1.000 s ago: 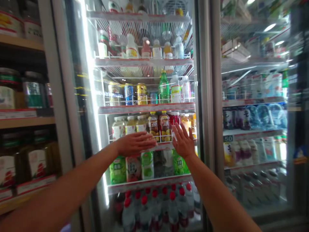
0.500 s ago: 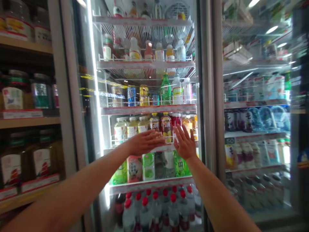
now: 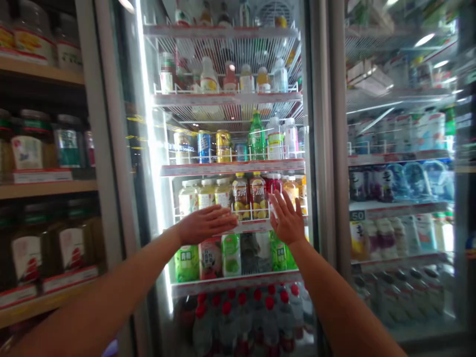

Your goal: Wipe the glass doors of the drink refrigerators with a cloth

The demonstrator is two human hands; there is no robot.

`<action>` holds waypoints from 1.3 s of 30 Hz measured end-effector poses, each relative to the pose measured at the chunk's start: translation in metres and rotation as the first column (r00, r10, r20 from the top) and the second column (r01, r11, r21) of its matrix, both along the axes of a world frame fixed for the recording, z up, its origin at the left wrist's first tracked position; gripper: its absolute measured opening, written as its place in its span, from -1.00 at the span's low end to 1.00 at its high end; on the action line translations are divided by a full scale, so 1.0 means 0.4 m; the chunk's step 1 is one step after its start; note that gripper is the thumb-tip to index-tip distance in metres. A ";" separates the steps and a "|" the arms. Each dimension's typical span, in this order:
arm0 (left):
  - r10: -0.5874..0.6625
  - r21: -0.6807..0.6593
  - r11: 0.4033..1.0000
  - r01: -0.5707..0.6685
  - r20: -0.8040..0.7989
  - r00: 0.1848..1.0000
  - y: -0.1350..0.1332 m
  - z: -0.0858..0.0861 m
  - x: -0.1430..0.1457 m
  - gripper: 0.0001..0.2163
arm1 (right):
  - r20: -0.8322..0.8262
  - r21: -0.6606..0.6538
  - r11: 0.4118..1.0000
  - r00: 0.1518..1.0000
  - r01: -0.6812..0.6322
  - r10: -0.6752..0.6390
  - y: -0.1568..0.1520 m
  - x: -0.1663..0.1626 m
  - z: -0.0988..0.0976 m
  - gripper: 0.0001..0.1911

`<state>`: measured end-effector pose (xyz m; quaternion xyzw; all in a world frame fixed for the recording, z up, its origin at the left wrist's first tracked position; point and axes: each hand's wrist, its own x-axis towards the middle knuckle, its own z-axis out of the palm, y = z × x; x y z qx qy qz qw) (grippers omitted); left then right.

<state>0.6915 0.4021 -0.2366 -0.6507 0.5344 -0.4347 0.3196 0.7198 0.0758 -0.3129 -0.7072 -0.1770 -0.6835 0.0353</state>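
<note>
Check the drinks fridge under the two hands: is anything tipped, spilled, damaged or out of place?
Nothing looks spilled, tipped or broken: bottles and cans stand upright in rows. The left hand and right hand lie flat, open, on the glass door. One dim patch interrupts the green bottles below; gap or clear bottles, I cannot tell.

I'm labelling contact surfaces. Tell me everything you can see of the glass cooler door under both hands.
The glass cooler door is a tall, upright clear pane in a grey frame that looks like metal. Faint yellow reflections show near its left edge. The left hand and right hand both lie flat on the pane at mid height, fingers open, gripping nothing. Behind it stand shelves of bottles and cans. Whether it is fully shut cannot be told.
</note>
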 end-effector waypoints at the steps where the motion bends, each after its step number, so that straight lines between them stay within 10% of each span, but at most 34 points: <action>1: 0.004 -0.029 1.000 -0.004 -0.001 1.000 0.005 0.030 -0.002 -0.41 | 0.008 0.001 1.000 1.000 0.000 0.000 0.000 0.000 0.000 -0.27; 4: -0.028 -0.408 0.911 0.059 0.081 0.996 0.002 0.150 -0.012 -0.41 | 0.015 0.000 1.000 1.000 0.005 -0.005 0.000 0.000 0.000 -0.26; 7: -0.020 -0.800 0.574 0.177 0.202 0.979 -0.009 0.255 -0.020 -0.45 | 0.021 0.004 1.000 1.000 0.011 -0.011 0.001 0.001 0.000 -0.26; 9: 0.020 -0.870 0.455 0.189 0.222 0.975 -0.015 0.289 -0.011 -0.46 | 0.029 0.006 1.000 1.000 0.012 -0.012 0.002 0.002 -0.001 -0.26; 12: 0.046 -0.825 0.553 0.115 0.168 0.985 -0.037 0.267 0.027 -0.46 | 0.023 0.002 1.000 1.000 0.010 -0.010 0.002 0.002 -0.001 -0.24; 17: 0.040 -0.632 0.774 0.037 0.106 0.994 -0.126 0.077 0.051 -0.38 | 0.016 0.005 1.000 1.000 0.013 -0.013 0.002 0.000 -0.001 -0.23; 21: 0.045 -0.126 0.991 -0.044 0.007 0.999 -0.157 -0.024 0.015 -0.38 | 0.025 0.000 1.000 1.000 0.008 -0.008 0.004 0.000 -0.001 -0.23; 23: 0.057 -0.036 0.998 -0.056 0.020 0.998 -0.136 0.001 0.004 -0.42 | 0.027 0.000 1.000 1.000 0.006 -0.006 0.004 0.001 -0.002 -0.23; 25: 0.127 -0.297 0.950 -0.099 0.076 0.989 -0.097 0.063 -0.001 -0.43 | 0.020 0.002 1.000 1.000 0.009 -0.009 0.004 0.002 -0.003 -0.24; 27: 0.228 -0.661 0.743 -0.104 0.105 0.968 -0.054 0.123 -0.002 -0.43 | 0.013 -0.002 1.000 1.000 0.013 -0.013 0.003 0.004 -0.004 -0.24; 30: 0.303 -0.830 0.548 -0.102 0.084 0.949 -0.014 0.128 -0.001 -0.39 | 0.012 -0.001 1.000 1.000 0.013 -0.013 0.003 0.003 -0.004 -0.23; 32: 0.290 -0.756 0.643 -0.122 0.093 0.952 -0.010 0.064 0.001 -0.34 | 0.012 0.003 1.000 1.000 0.005 -0.005 0.003 0.001 -0.003 -0.23; 35: 0.125 -0.305 0.949 -0.080 0.128 0.984 -0.017 -0.043 0.000 -0.36 | 0.009 0.004 1.000 1.000 -0.004 0.004 0.004 -0.001 -0.002 -0.23; 37: 0.036 -0.052 0.998 -0.030 0.113 0.993 -0.014 -0.056 -0.003 -0.44 | 0.013 0.005 1.000 1.000 0.001 -0.001 0.005 -0.001 -0.002 -0.23; 39: 0.076 -0.162 0.985 -0.056 0.121 0.990 0.001 -0.004 -0.007 -0.47 | 0.023 0.007 1.000 1.000 0.009 -0.009 0.005 0.000 -0.001 -0.24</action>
